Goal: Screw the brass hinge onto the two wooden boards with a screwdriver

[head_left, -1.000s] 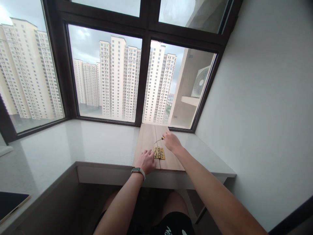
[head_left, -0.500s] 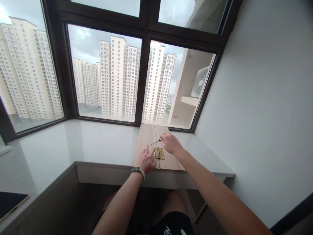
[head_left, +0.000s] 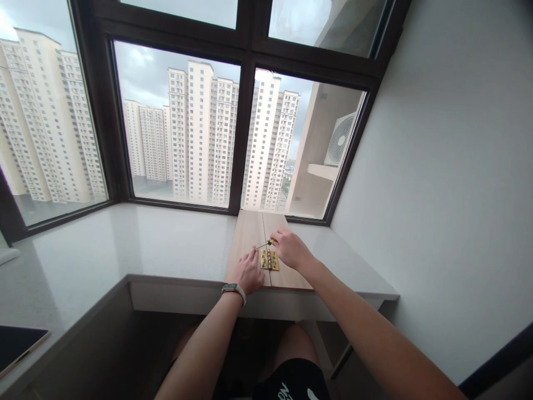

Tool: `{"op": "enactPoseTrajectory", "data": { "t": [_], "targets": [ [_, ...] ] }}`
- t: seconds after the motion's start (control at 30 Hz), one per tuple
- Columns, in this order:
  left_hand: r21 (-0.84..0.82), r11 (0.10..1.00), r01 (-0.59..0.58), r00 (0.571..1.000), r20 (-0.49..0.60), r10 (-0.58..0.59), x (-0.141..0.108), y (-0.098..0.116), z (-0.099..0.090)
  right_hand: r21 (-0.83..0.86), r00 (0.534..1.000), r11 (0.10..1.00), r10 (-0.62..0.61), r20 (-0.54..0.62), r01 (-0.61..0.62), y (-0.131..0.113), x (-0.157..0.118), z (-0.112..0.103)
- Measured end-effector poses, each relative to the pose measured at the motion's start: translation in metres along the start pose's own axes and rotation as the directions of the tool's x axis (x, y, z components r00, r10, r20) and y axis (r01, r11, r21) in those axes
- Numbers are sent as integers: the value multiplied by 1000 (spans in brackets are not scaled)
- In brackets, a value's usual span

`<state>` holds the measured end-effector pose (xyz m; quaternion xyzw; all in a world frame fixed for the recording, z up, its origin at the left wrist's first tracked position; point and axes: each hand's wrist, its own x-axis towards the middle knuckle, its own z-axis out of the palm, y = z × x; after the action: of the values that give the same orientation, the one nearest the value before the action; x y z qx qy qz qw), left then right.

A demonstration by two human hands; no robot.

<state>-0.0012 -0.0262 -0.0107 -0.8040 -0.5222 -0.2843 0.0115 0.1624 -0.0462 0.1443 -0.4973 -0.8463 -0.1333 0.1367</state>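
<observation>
My right hand (head_left: pixel 288 247) is closed around the yellow-and-black handle of a screwdriver (head_left: pixel 270 241). Its thin shaft points left and slightly down, above the boards. At the shaft's tip are the fingertips of my left hand (head_left: pixel 247 272), drawn together; whatever they pinch there is too small to make out. Just right of the left hand, a brass-coloured hinge (head_left: pixel 270 260) lies spread across the seam between two light wooden boards (head_left: pixel 245 230). Small dark spots show on both hinge leaves. A watch (head_left: pixel 234 288) is on my left wrist.
The boards lie on a pale windowsill counter (head_left: pixel 179 244), reaching from its front edge to the dark window frame (head_left: pixel 245 133). A white wall (head_left: pixel 437 166) rises on the right. A dark flat device (head_left: pixel 20 344) lies at the lower left.
The screwdriver tip has shifted slightly left and down to my left fingertips. Those fingers, spread before, have come together at the tip. The hinge stays in place.
</observation>
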Motion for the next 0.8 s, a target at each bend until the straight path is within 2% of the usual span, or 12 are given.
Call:
{"op": "enactPoseTrajectory", "data": {
  "t": [0.23, 0.53, 0.8],
  "targets": [
    [10, 1000, -10, 1000, 26, 9, -1, 1, -5, 57, 1000, 998, 11, -28, -10, 4, -10, -2],
    [59, 998, -32, 999, 28, 30, -2, 2, -5, 215, 987, 977, 30, -159, 5, 16, -18, 1],
    [60, 996, -71, 997, 5, 71, -3, 2, -6, 260, 981, 966, 66, -182, -17, 24, -21, 4]
  ]
}}
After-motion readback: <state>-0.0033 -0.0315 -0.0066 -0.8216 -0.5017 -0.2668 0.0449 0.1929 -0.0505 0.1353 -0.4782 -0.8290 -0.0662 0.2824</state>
